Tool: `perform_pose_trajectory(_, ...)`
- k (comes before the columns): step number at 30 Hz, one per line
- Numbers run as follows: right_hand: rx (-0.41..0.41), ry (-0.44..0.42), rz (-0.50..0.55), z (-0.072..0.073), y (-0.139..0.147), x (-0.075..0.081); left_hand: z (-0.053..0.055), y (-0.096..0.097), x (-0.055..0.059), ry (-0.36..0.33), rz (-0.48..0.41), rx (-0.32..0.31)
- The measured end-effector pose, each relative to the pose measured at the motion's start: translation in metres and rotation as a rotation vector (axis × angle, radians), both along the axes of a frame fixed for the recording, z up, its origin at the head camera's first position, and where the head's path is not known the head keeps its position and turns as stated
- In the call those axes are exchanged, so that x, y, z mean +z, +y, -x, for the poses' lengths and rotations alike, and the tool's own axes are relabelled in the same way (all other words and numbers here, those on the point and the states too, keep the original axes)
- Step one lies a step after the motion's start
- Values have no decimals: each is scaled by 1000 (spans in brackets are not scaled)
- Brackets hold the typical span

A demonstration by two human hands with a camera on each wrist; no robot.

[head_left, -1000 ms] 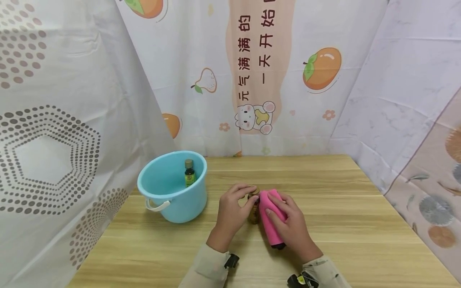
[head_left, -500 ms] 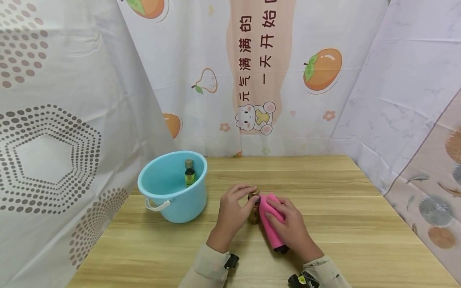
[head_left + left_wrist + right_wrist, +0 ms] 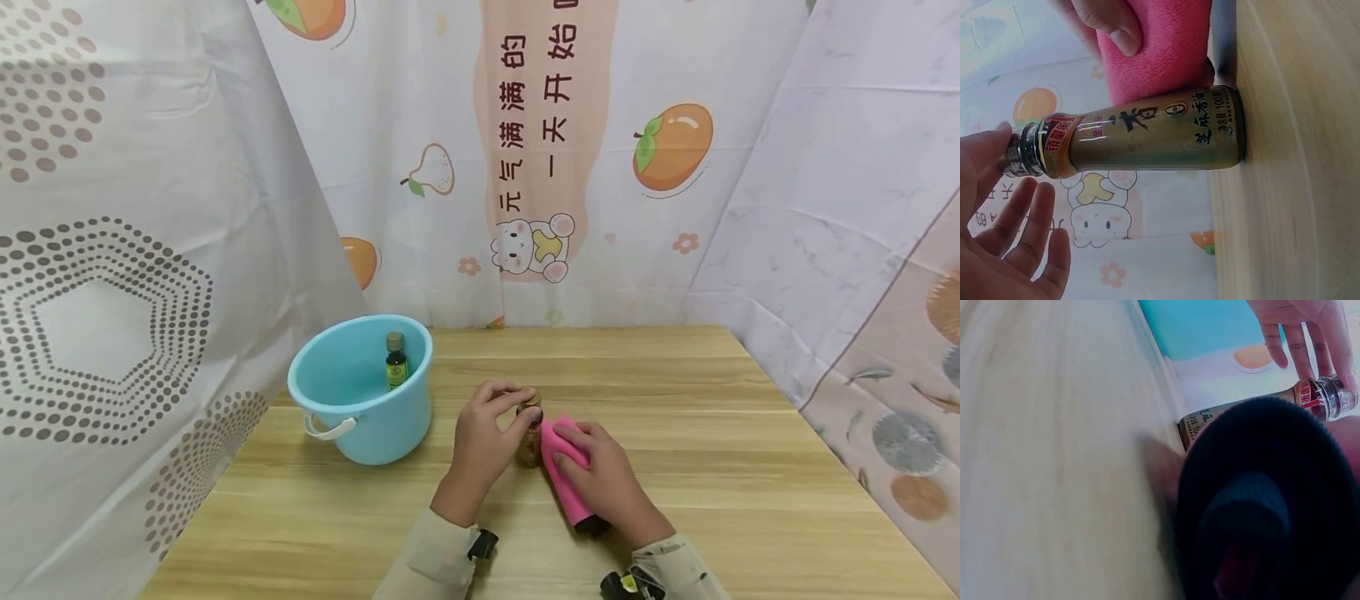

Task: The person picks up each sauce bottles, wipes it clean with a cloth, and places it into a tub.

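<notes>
A brown sesame oil bottle (image 3: 1160, 137) stands upright on the table, its printed label facing the left wrist camera. My left hand (image 3: 480, 433) pinches it at the cap between thumb and index finger, with the other fingers stretched out. Against the bottle's right side lies a pink plush cloth bundle (image 3: 566, 471), gripped by my right hand (image 3: 603, 475). Its near end is black and, in the right wrist view, shows as a dark ringed end (image 3: 1260, 437) that covers part of the bottle.
A light blue bucket (image 3: 382, 429) with a white handle (image 3: 330, 431) stands to the left. Inside it is a small dark bottle (image 3: 396, 362) with a green label. Printed curtains (image 3: 420, 242) border the wooden table (image 3: 660, 367) at the back and sides.
My right hand has slid the pink cloth bundle down the bottle's side and toward me, uncovering more of the bottle. The left hand keeps its hold on the cap, nearly still.
</notes>
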State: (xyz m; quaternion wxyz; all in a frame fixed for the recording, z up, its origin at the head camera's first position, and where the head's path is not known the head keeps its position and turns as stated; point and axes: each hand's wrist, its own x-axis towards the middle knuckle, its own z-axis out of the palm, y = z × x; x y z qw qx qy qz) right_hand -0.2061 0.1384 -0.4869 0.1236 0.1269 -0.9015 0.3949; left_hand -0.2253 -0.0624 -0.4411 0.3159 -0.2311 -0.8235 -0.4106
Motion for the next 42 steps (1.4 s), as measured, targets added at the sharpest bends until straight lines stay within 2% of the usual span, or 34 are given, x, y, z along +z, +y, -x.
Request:
perform_pose_trajectory(7,-2,-51,-62,1,0,1,2,0,-1,11,-2,2)
perform_pose_trajectory(18,-22,-3,-57,1,-1,0,4,0,0,40,16,2)
perform_pose_trajectory(24,-31,116,-5,0,-2,-1,5,1,-1,48,20,-1)
perform_pose_trajectory(34,10,335,98,1,-2,0,3,2,0,34,7,-10)
perform_pose_trajectory(38,17,386,132,3,-1,-3,2,2,-1,17,-3,-19)
perform_pose_trajectory(42,30,400,174,2,0,-4,3,2,-4,15,-7,-22)
